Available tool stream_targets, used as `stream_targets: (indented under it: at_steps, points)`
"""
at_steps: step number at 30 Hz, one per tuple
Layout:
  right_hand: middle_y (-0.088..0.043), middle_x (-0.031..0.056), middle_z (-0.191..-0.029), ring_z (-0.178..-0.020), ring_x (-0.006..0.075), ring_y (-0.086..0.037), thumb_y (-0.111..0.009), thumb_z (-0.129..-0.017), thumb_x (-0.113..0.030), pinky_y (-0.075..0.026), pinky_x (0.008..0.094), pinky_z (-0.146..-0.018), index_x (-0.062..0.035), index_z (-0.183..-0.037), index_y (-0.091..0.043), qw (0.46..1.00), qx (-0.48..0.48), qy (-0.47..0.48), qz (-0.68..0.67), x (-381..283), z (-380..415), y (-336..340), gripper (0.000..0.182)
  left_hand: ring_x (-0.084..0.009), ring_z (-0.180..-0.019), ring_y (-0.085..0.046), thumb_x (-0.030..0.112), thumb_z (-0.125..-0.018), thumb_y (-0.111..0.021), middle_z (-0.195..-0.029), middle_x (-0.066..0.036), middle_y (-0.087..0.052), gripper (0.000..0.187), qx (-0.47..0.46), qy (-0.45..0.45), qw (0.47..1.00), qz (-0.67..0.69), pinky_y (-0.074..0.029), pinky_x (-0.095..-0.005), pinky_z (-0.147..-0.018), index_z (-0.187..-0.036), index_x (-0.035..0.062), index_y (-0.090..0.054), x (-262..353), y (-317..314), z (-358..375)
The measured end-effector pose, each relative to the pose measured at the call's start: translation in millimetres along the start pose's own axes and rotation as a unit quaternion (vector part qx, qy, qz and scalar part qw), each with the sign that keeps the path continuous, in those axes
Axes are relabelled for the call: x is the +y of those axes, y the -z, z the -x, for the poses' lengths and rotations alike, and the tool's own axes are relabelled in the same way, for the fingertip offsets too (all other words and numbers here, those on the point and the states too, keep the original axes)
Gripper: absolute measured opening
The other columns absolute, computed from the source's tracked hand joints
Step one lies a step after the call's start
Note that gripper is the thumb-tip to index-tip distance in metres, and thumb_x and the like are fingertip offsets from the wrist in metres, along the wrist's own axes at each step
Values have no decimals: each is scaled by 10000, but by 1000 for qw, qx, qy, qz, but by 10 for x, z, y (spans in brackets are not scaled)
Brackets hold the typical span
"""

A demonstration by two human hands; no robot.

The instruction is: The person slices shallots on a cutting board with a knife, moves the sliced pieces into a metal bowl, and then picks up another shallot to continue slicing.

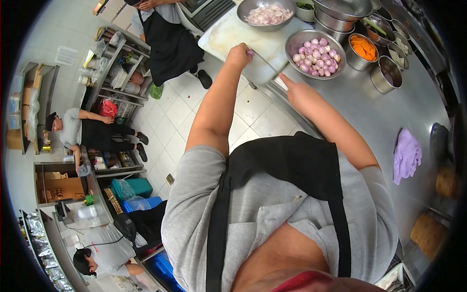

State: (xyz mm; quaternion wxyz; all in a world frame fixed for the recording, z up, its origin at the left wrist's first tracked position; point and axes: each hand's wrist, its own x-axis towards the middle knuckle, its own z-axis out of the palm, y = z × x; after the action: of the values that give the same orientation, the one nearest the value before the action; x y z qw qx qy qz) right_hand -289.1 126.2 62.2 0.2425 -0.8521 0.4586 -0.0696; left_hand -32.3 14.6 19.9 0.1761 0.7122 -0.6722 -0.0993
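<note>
Broadly, a steel counter (369,112) carries a white cutting board (233,34), with a bowl of whole peeled shallots (315,53) just beside its right edge and a bowl of sliced shallots (266,13) at its far end. Over the board, the left hand (239,54) is clenched around what looks like a small shallot (249,51), though it is mostly hidden. The right hand (296,87) grasps a knife (265,62), whose thin blade slants from that grip up to the shallot, its tip touching or just beside it.
</note>
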Motion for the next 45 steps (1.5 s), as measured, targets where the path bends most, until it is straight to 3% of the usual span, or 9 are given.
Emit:
stream_targets:
  at_steps: [7,14,22,28,32,37,40,45]
  points:
    - [-579,244,-799,-713,386,-576,-479,-869,-114,-456,472,-672,-156,-1404,-309,999,24,20,-23,28,334,105,563,-311,-824,-637,227,-748,-673,-843,-171,-658,269,9,4,1000,-6,-496,-361,-752,-904,16,-611,-9,-38,-2]
    - [-577,239,-715,-670,377,-576,-479,-867,-112,-455,468,-652,-161,-1399,-323,999,27,18,-22,86,-186,-93,556,-315,-821,-638,212,-730,-681,-832,-178,-658,254,19,3,1000,18,-494,-373,-747,-877,16,-615,-12,-41,-11]
    - [-576,241,-715,-663,383,-573,-464,-866,-104,-454,471,-651,-159,-1391,-330,999,35,31,-19,31,296,116,545,-319,-811,-637,201,-706,-690,-824,-181,-656,248,24,-3,1000,5,-498,-370,-734,-857,19,-613,-31,-60,-41]
    - [-588,247,-737,-671,384,-578,-454,-869,-125,-453,473,-650,-152,-1405,-301,1000,17,25,-6,81,-227,-69,557,-316,-800,-638,197,-689,-699,-805,-178,-654,238,39,3,999,-10,-500,-371,-734,-840,29,-622,-32,-98,-81]
    - [-588,242,-733,-668,384,-577,-453,-867,-121,-451,477,-645,-159,-1406,-300,1000,0,-4,-20,55,60,56,562,-315,-801,-639,197,-689,-697,-805,-178,-655,229,40,9,999,-8,-500,-370,-734,-834,34,-627,-53,-105,-94]
    - [-581,249,-735,-659,388,-572,-455,-867,-124,-447,484,-644,-168,-1407,-303,999,29,25,-29,61,290,77,562,-315,-805,-640,193,-688,-695,-809,-180,-658,224,50,-3,999,-5,-502,-370,-731,-828,30,-632,-81,-127,-74]
    - [-583,251,-743,-668,388,-574,-457,-866,-124,-451,478,-650,-178,-1411,-294,1000,-9,1,-25,-26,159,142,571,-319,-809,-640,193,-686,-694,-818,-180,-659,229,47,12,999,-11,-501,-373,-734,-836,29,-634,-68,-115,-133]
    - [-587,250,-753,-690,389,-579,-459,-865,-124,-457,468,-670,-194,-1415,-285,1000,13,8,-24,103,-225,-109,581,-328,-795,-639,199,-687,-689,-811,-187,-656,234,31,-6,999,-2,-502,-381,-736,-835,26,-632,-61,-89,-85]
